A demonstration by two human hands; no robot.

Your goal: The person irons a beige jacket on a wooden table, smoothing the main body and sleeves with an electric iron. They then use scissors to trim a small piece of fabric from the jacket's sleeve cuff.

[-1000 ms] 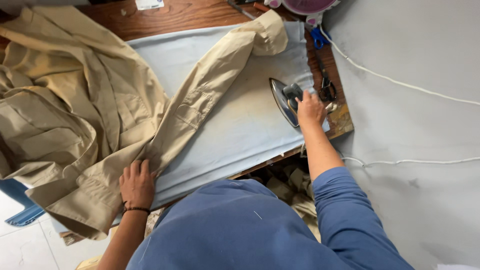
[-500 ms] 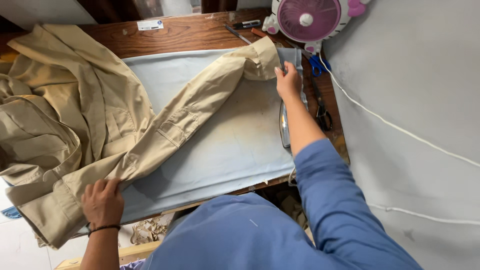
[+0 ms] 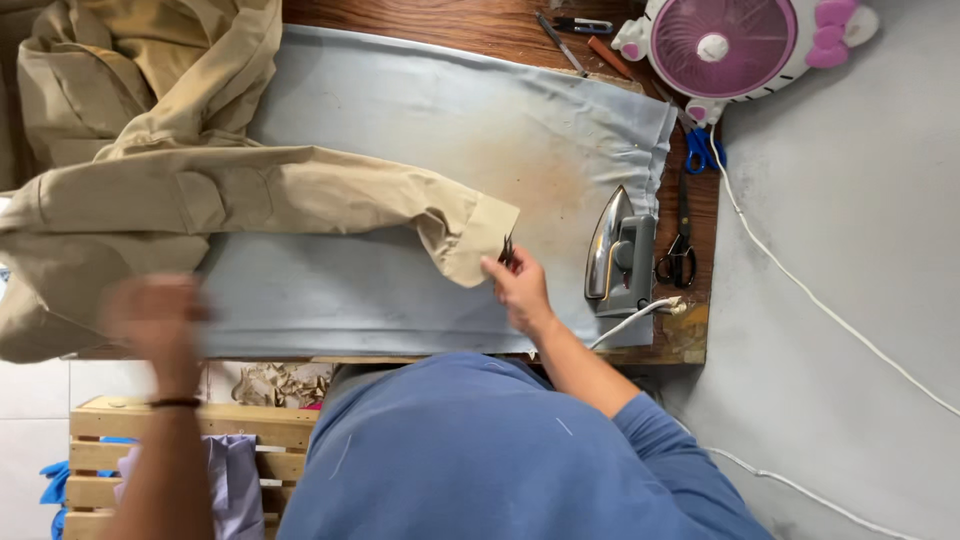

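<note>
We see a brown wooden worktop (image 3: pixel 420 22) under a pale blue-grey pressing cloth (image 3: pixel 420 110) — on it a beige jacket (image 3: pixel 150 150), grey iron (image 3: pixel 620 255), black scissors (image 3: pixel 680 255) and a pink fan (image 3: pixel 722 45).

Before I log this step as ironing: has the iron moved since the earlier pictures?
Cannot tell for certain: the camera shifted. The iron rests on its side on the grey pad's right end, beside the black scissors, and the right hand has let go.

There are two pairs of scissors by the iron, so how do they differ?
The blue-handled scissors lie just under the pink fan, beside the white cord; the black-handled scissors lie lower, next to the iron. The black pair shows long dark blades pointing up the table; the blue pair's blades are mostly hidden. Both rest on the wooden table edge, untouched by either hand.
</note>
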